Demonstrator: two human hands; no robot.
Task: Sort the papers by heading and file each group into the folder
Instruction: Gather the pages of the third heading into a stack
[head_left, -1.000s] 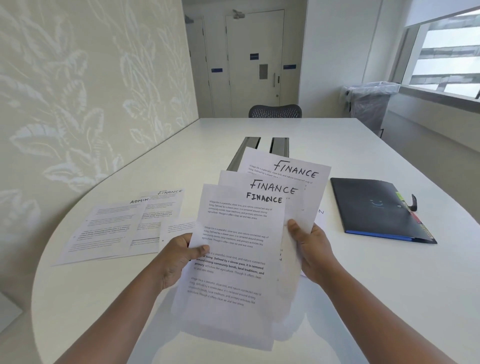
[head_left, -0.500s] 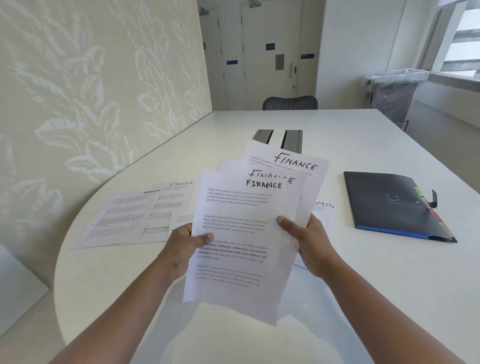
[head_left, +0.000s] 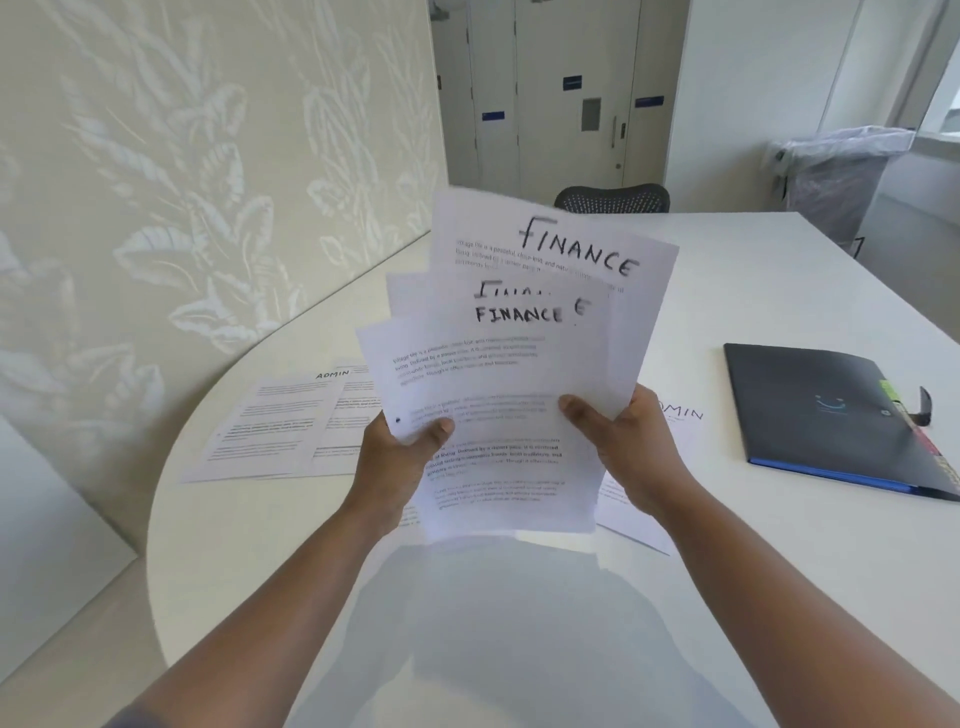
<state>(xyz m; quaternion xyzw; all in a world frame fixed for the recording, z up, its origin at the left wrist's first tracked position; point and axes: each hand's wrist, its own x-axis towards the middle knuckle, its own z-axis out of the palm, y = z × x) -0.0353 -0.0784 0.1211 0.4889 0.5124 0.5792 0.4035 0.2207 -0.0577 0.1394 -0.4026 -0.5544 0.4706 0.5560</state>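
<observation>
I hold three fanned white sheets headed FINANCE (head_left: 509, 364) upright above the white table (head_left: 779, 571). My left hand (head_left: 395, 457) grips their left edge, thumb on the front sheet. My right hand (head_left: 623, 441) grips the right edge, thumb across the front. A dark folder (head_left: 831, 415) with a blue spine and coloured tabs lies shut on the table to the right. Sheets headed ADMIN (head_left: 280, 426) lie flat on the left. Another ADMIN sheet (head_left: 680, 415) lies under my right hand, mostly hidden.
A patterned wall panel (head_left: 182, 208) runs along the table's left side. A mesh chair (head_left: 613, 197) stands at the far end. A lined bin (head_left: 836, 176) sits at the back right, before doors.
Both hands have raised the FINANCE sheets higher and more upright. The sheets have slid closer together in the fan. The view has shifted left.
</observation>
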